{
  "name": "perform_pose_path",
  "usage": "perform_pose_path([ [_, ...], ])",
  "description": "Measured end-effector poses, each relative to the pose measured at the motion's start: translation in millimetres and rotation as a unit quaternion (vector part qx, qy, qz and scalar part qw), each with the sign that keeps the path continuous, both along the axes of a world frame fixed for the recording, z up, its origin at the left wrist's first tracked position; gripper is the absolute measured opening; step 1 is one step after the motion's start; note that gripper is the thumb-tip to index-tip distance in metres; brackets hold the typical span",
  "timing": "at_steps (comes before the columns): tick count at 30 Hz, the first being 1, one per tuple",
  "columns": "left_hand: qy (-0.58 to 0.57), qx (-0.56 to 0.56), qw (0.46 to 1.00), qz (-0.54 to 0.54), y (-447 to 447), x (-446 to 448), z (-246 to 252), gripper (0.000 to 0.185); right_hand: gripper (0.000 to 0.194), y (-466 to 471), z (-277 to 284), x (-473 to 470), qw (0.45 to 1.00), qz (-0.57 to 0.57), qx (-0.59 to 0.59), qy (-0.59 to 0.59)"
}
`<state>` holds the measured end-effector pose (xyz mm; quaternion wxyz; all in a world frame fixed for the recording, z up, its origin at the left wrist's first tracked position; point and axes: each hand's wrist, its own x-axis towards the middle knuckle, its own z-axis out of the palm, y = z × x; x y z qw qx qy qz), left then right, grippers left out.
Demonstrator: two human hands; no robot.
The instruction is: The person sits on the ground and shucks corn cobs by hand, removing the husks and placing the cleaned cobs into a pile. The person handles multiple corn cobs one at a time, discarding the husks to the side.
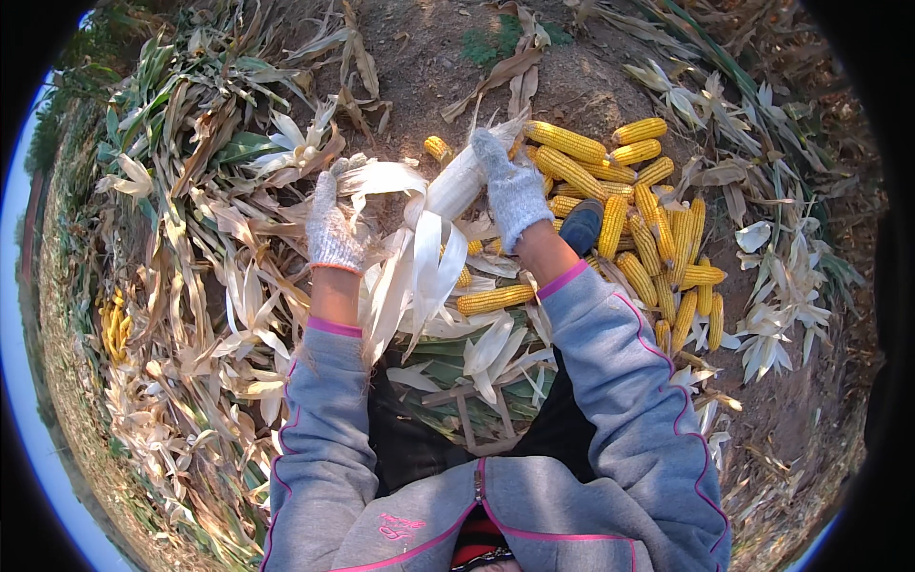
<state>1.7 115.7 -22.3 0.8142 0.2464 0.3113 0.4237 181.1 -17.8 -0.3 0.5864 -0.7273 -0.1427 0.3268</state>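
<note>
An ear of corn (452, 189), still wrapped in pale husk, slants in front of me with its tip pointing away. My right hand (509, 187), in a white knit glove, grips it near the tip from the right. In a matching glove, my left hand (334, 218) holds a pale strip of husk (382, 177) that curls out from the ear's base. More peeled husk leaves (389, 289) hang from that base toward my lap. Husked yellow cobs (647, 243) lie piled to the right of my right hand. One husked cob (495, 299) rests nearer me.
Dry stalks and husks (207, 186) heap up on the left. A small group of yellow cobs (116, 325) lies at far left. My dark shoe (582, 226) touches the cob pile. A wooden frame (465, 422) shows between my legs. Loose husks (783, 307) lie at right.
</note>
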Motion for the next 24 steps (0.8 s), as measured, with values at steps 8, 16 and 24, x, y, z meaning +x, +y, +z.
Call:
perform_pose_path([
  [8,-0.014,-0.039,0.998,0.043,18.9,-21.8,11.3,0.022,0.066,1.3,3.2,32.6,0.964,-0.203,0.104,0.138],
  [16,0.325,0.47,0.818,0.065,-29.0,15.5,23.7,0.033,0.041,-5.0,-1.4,23.0,0.888,0.116,-0.211,-0.391],
  [24,0.358,0.59,0.697,-0.195,-56.0,28.5,23.7,0.058,0.066,-2.9,-0.1,-5.9,0.929,0.073,-0.114,-0.344],
])
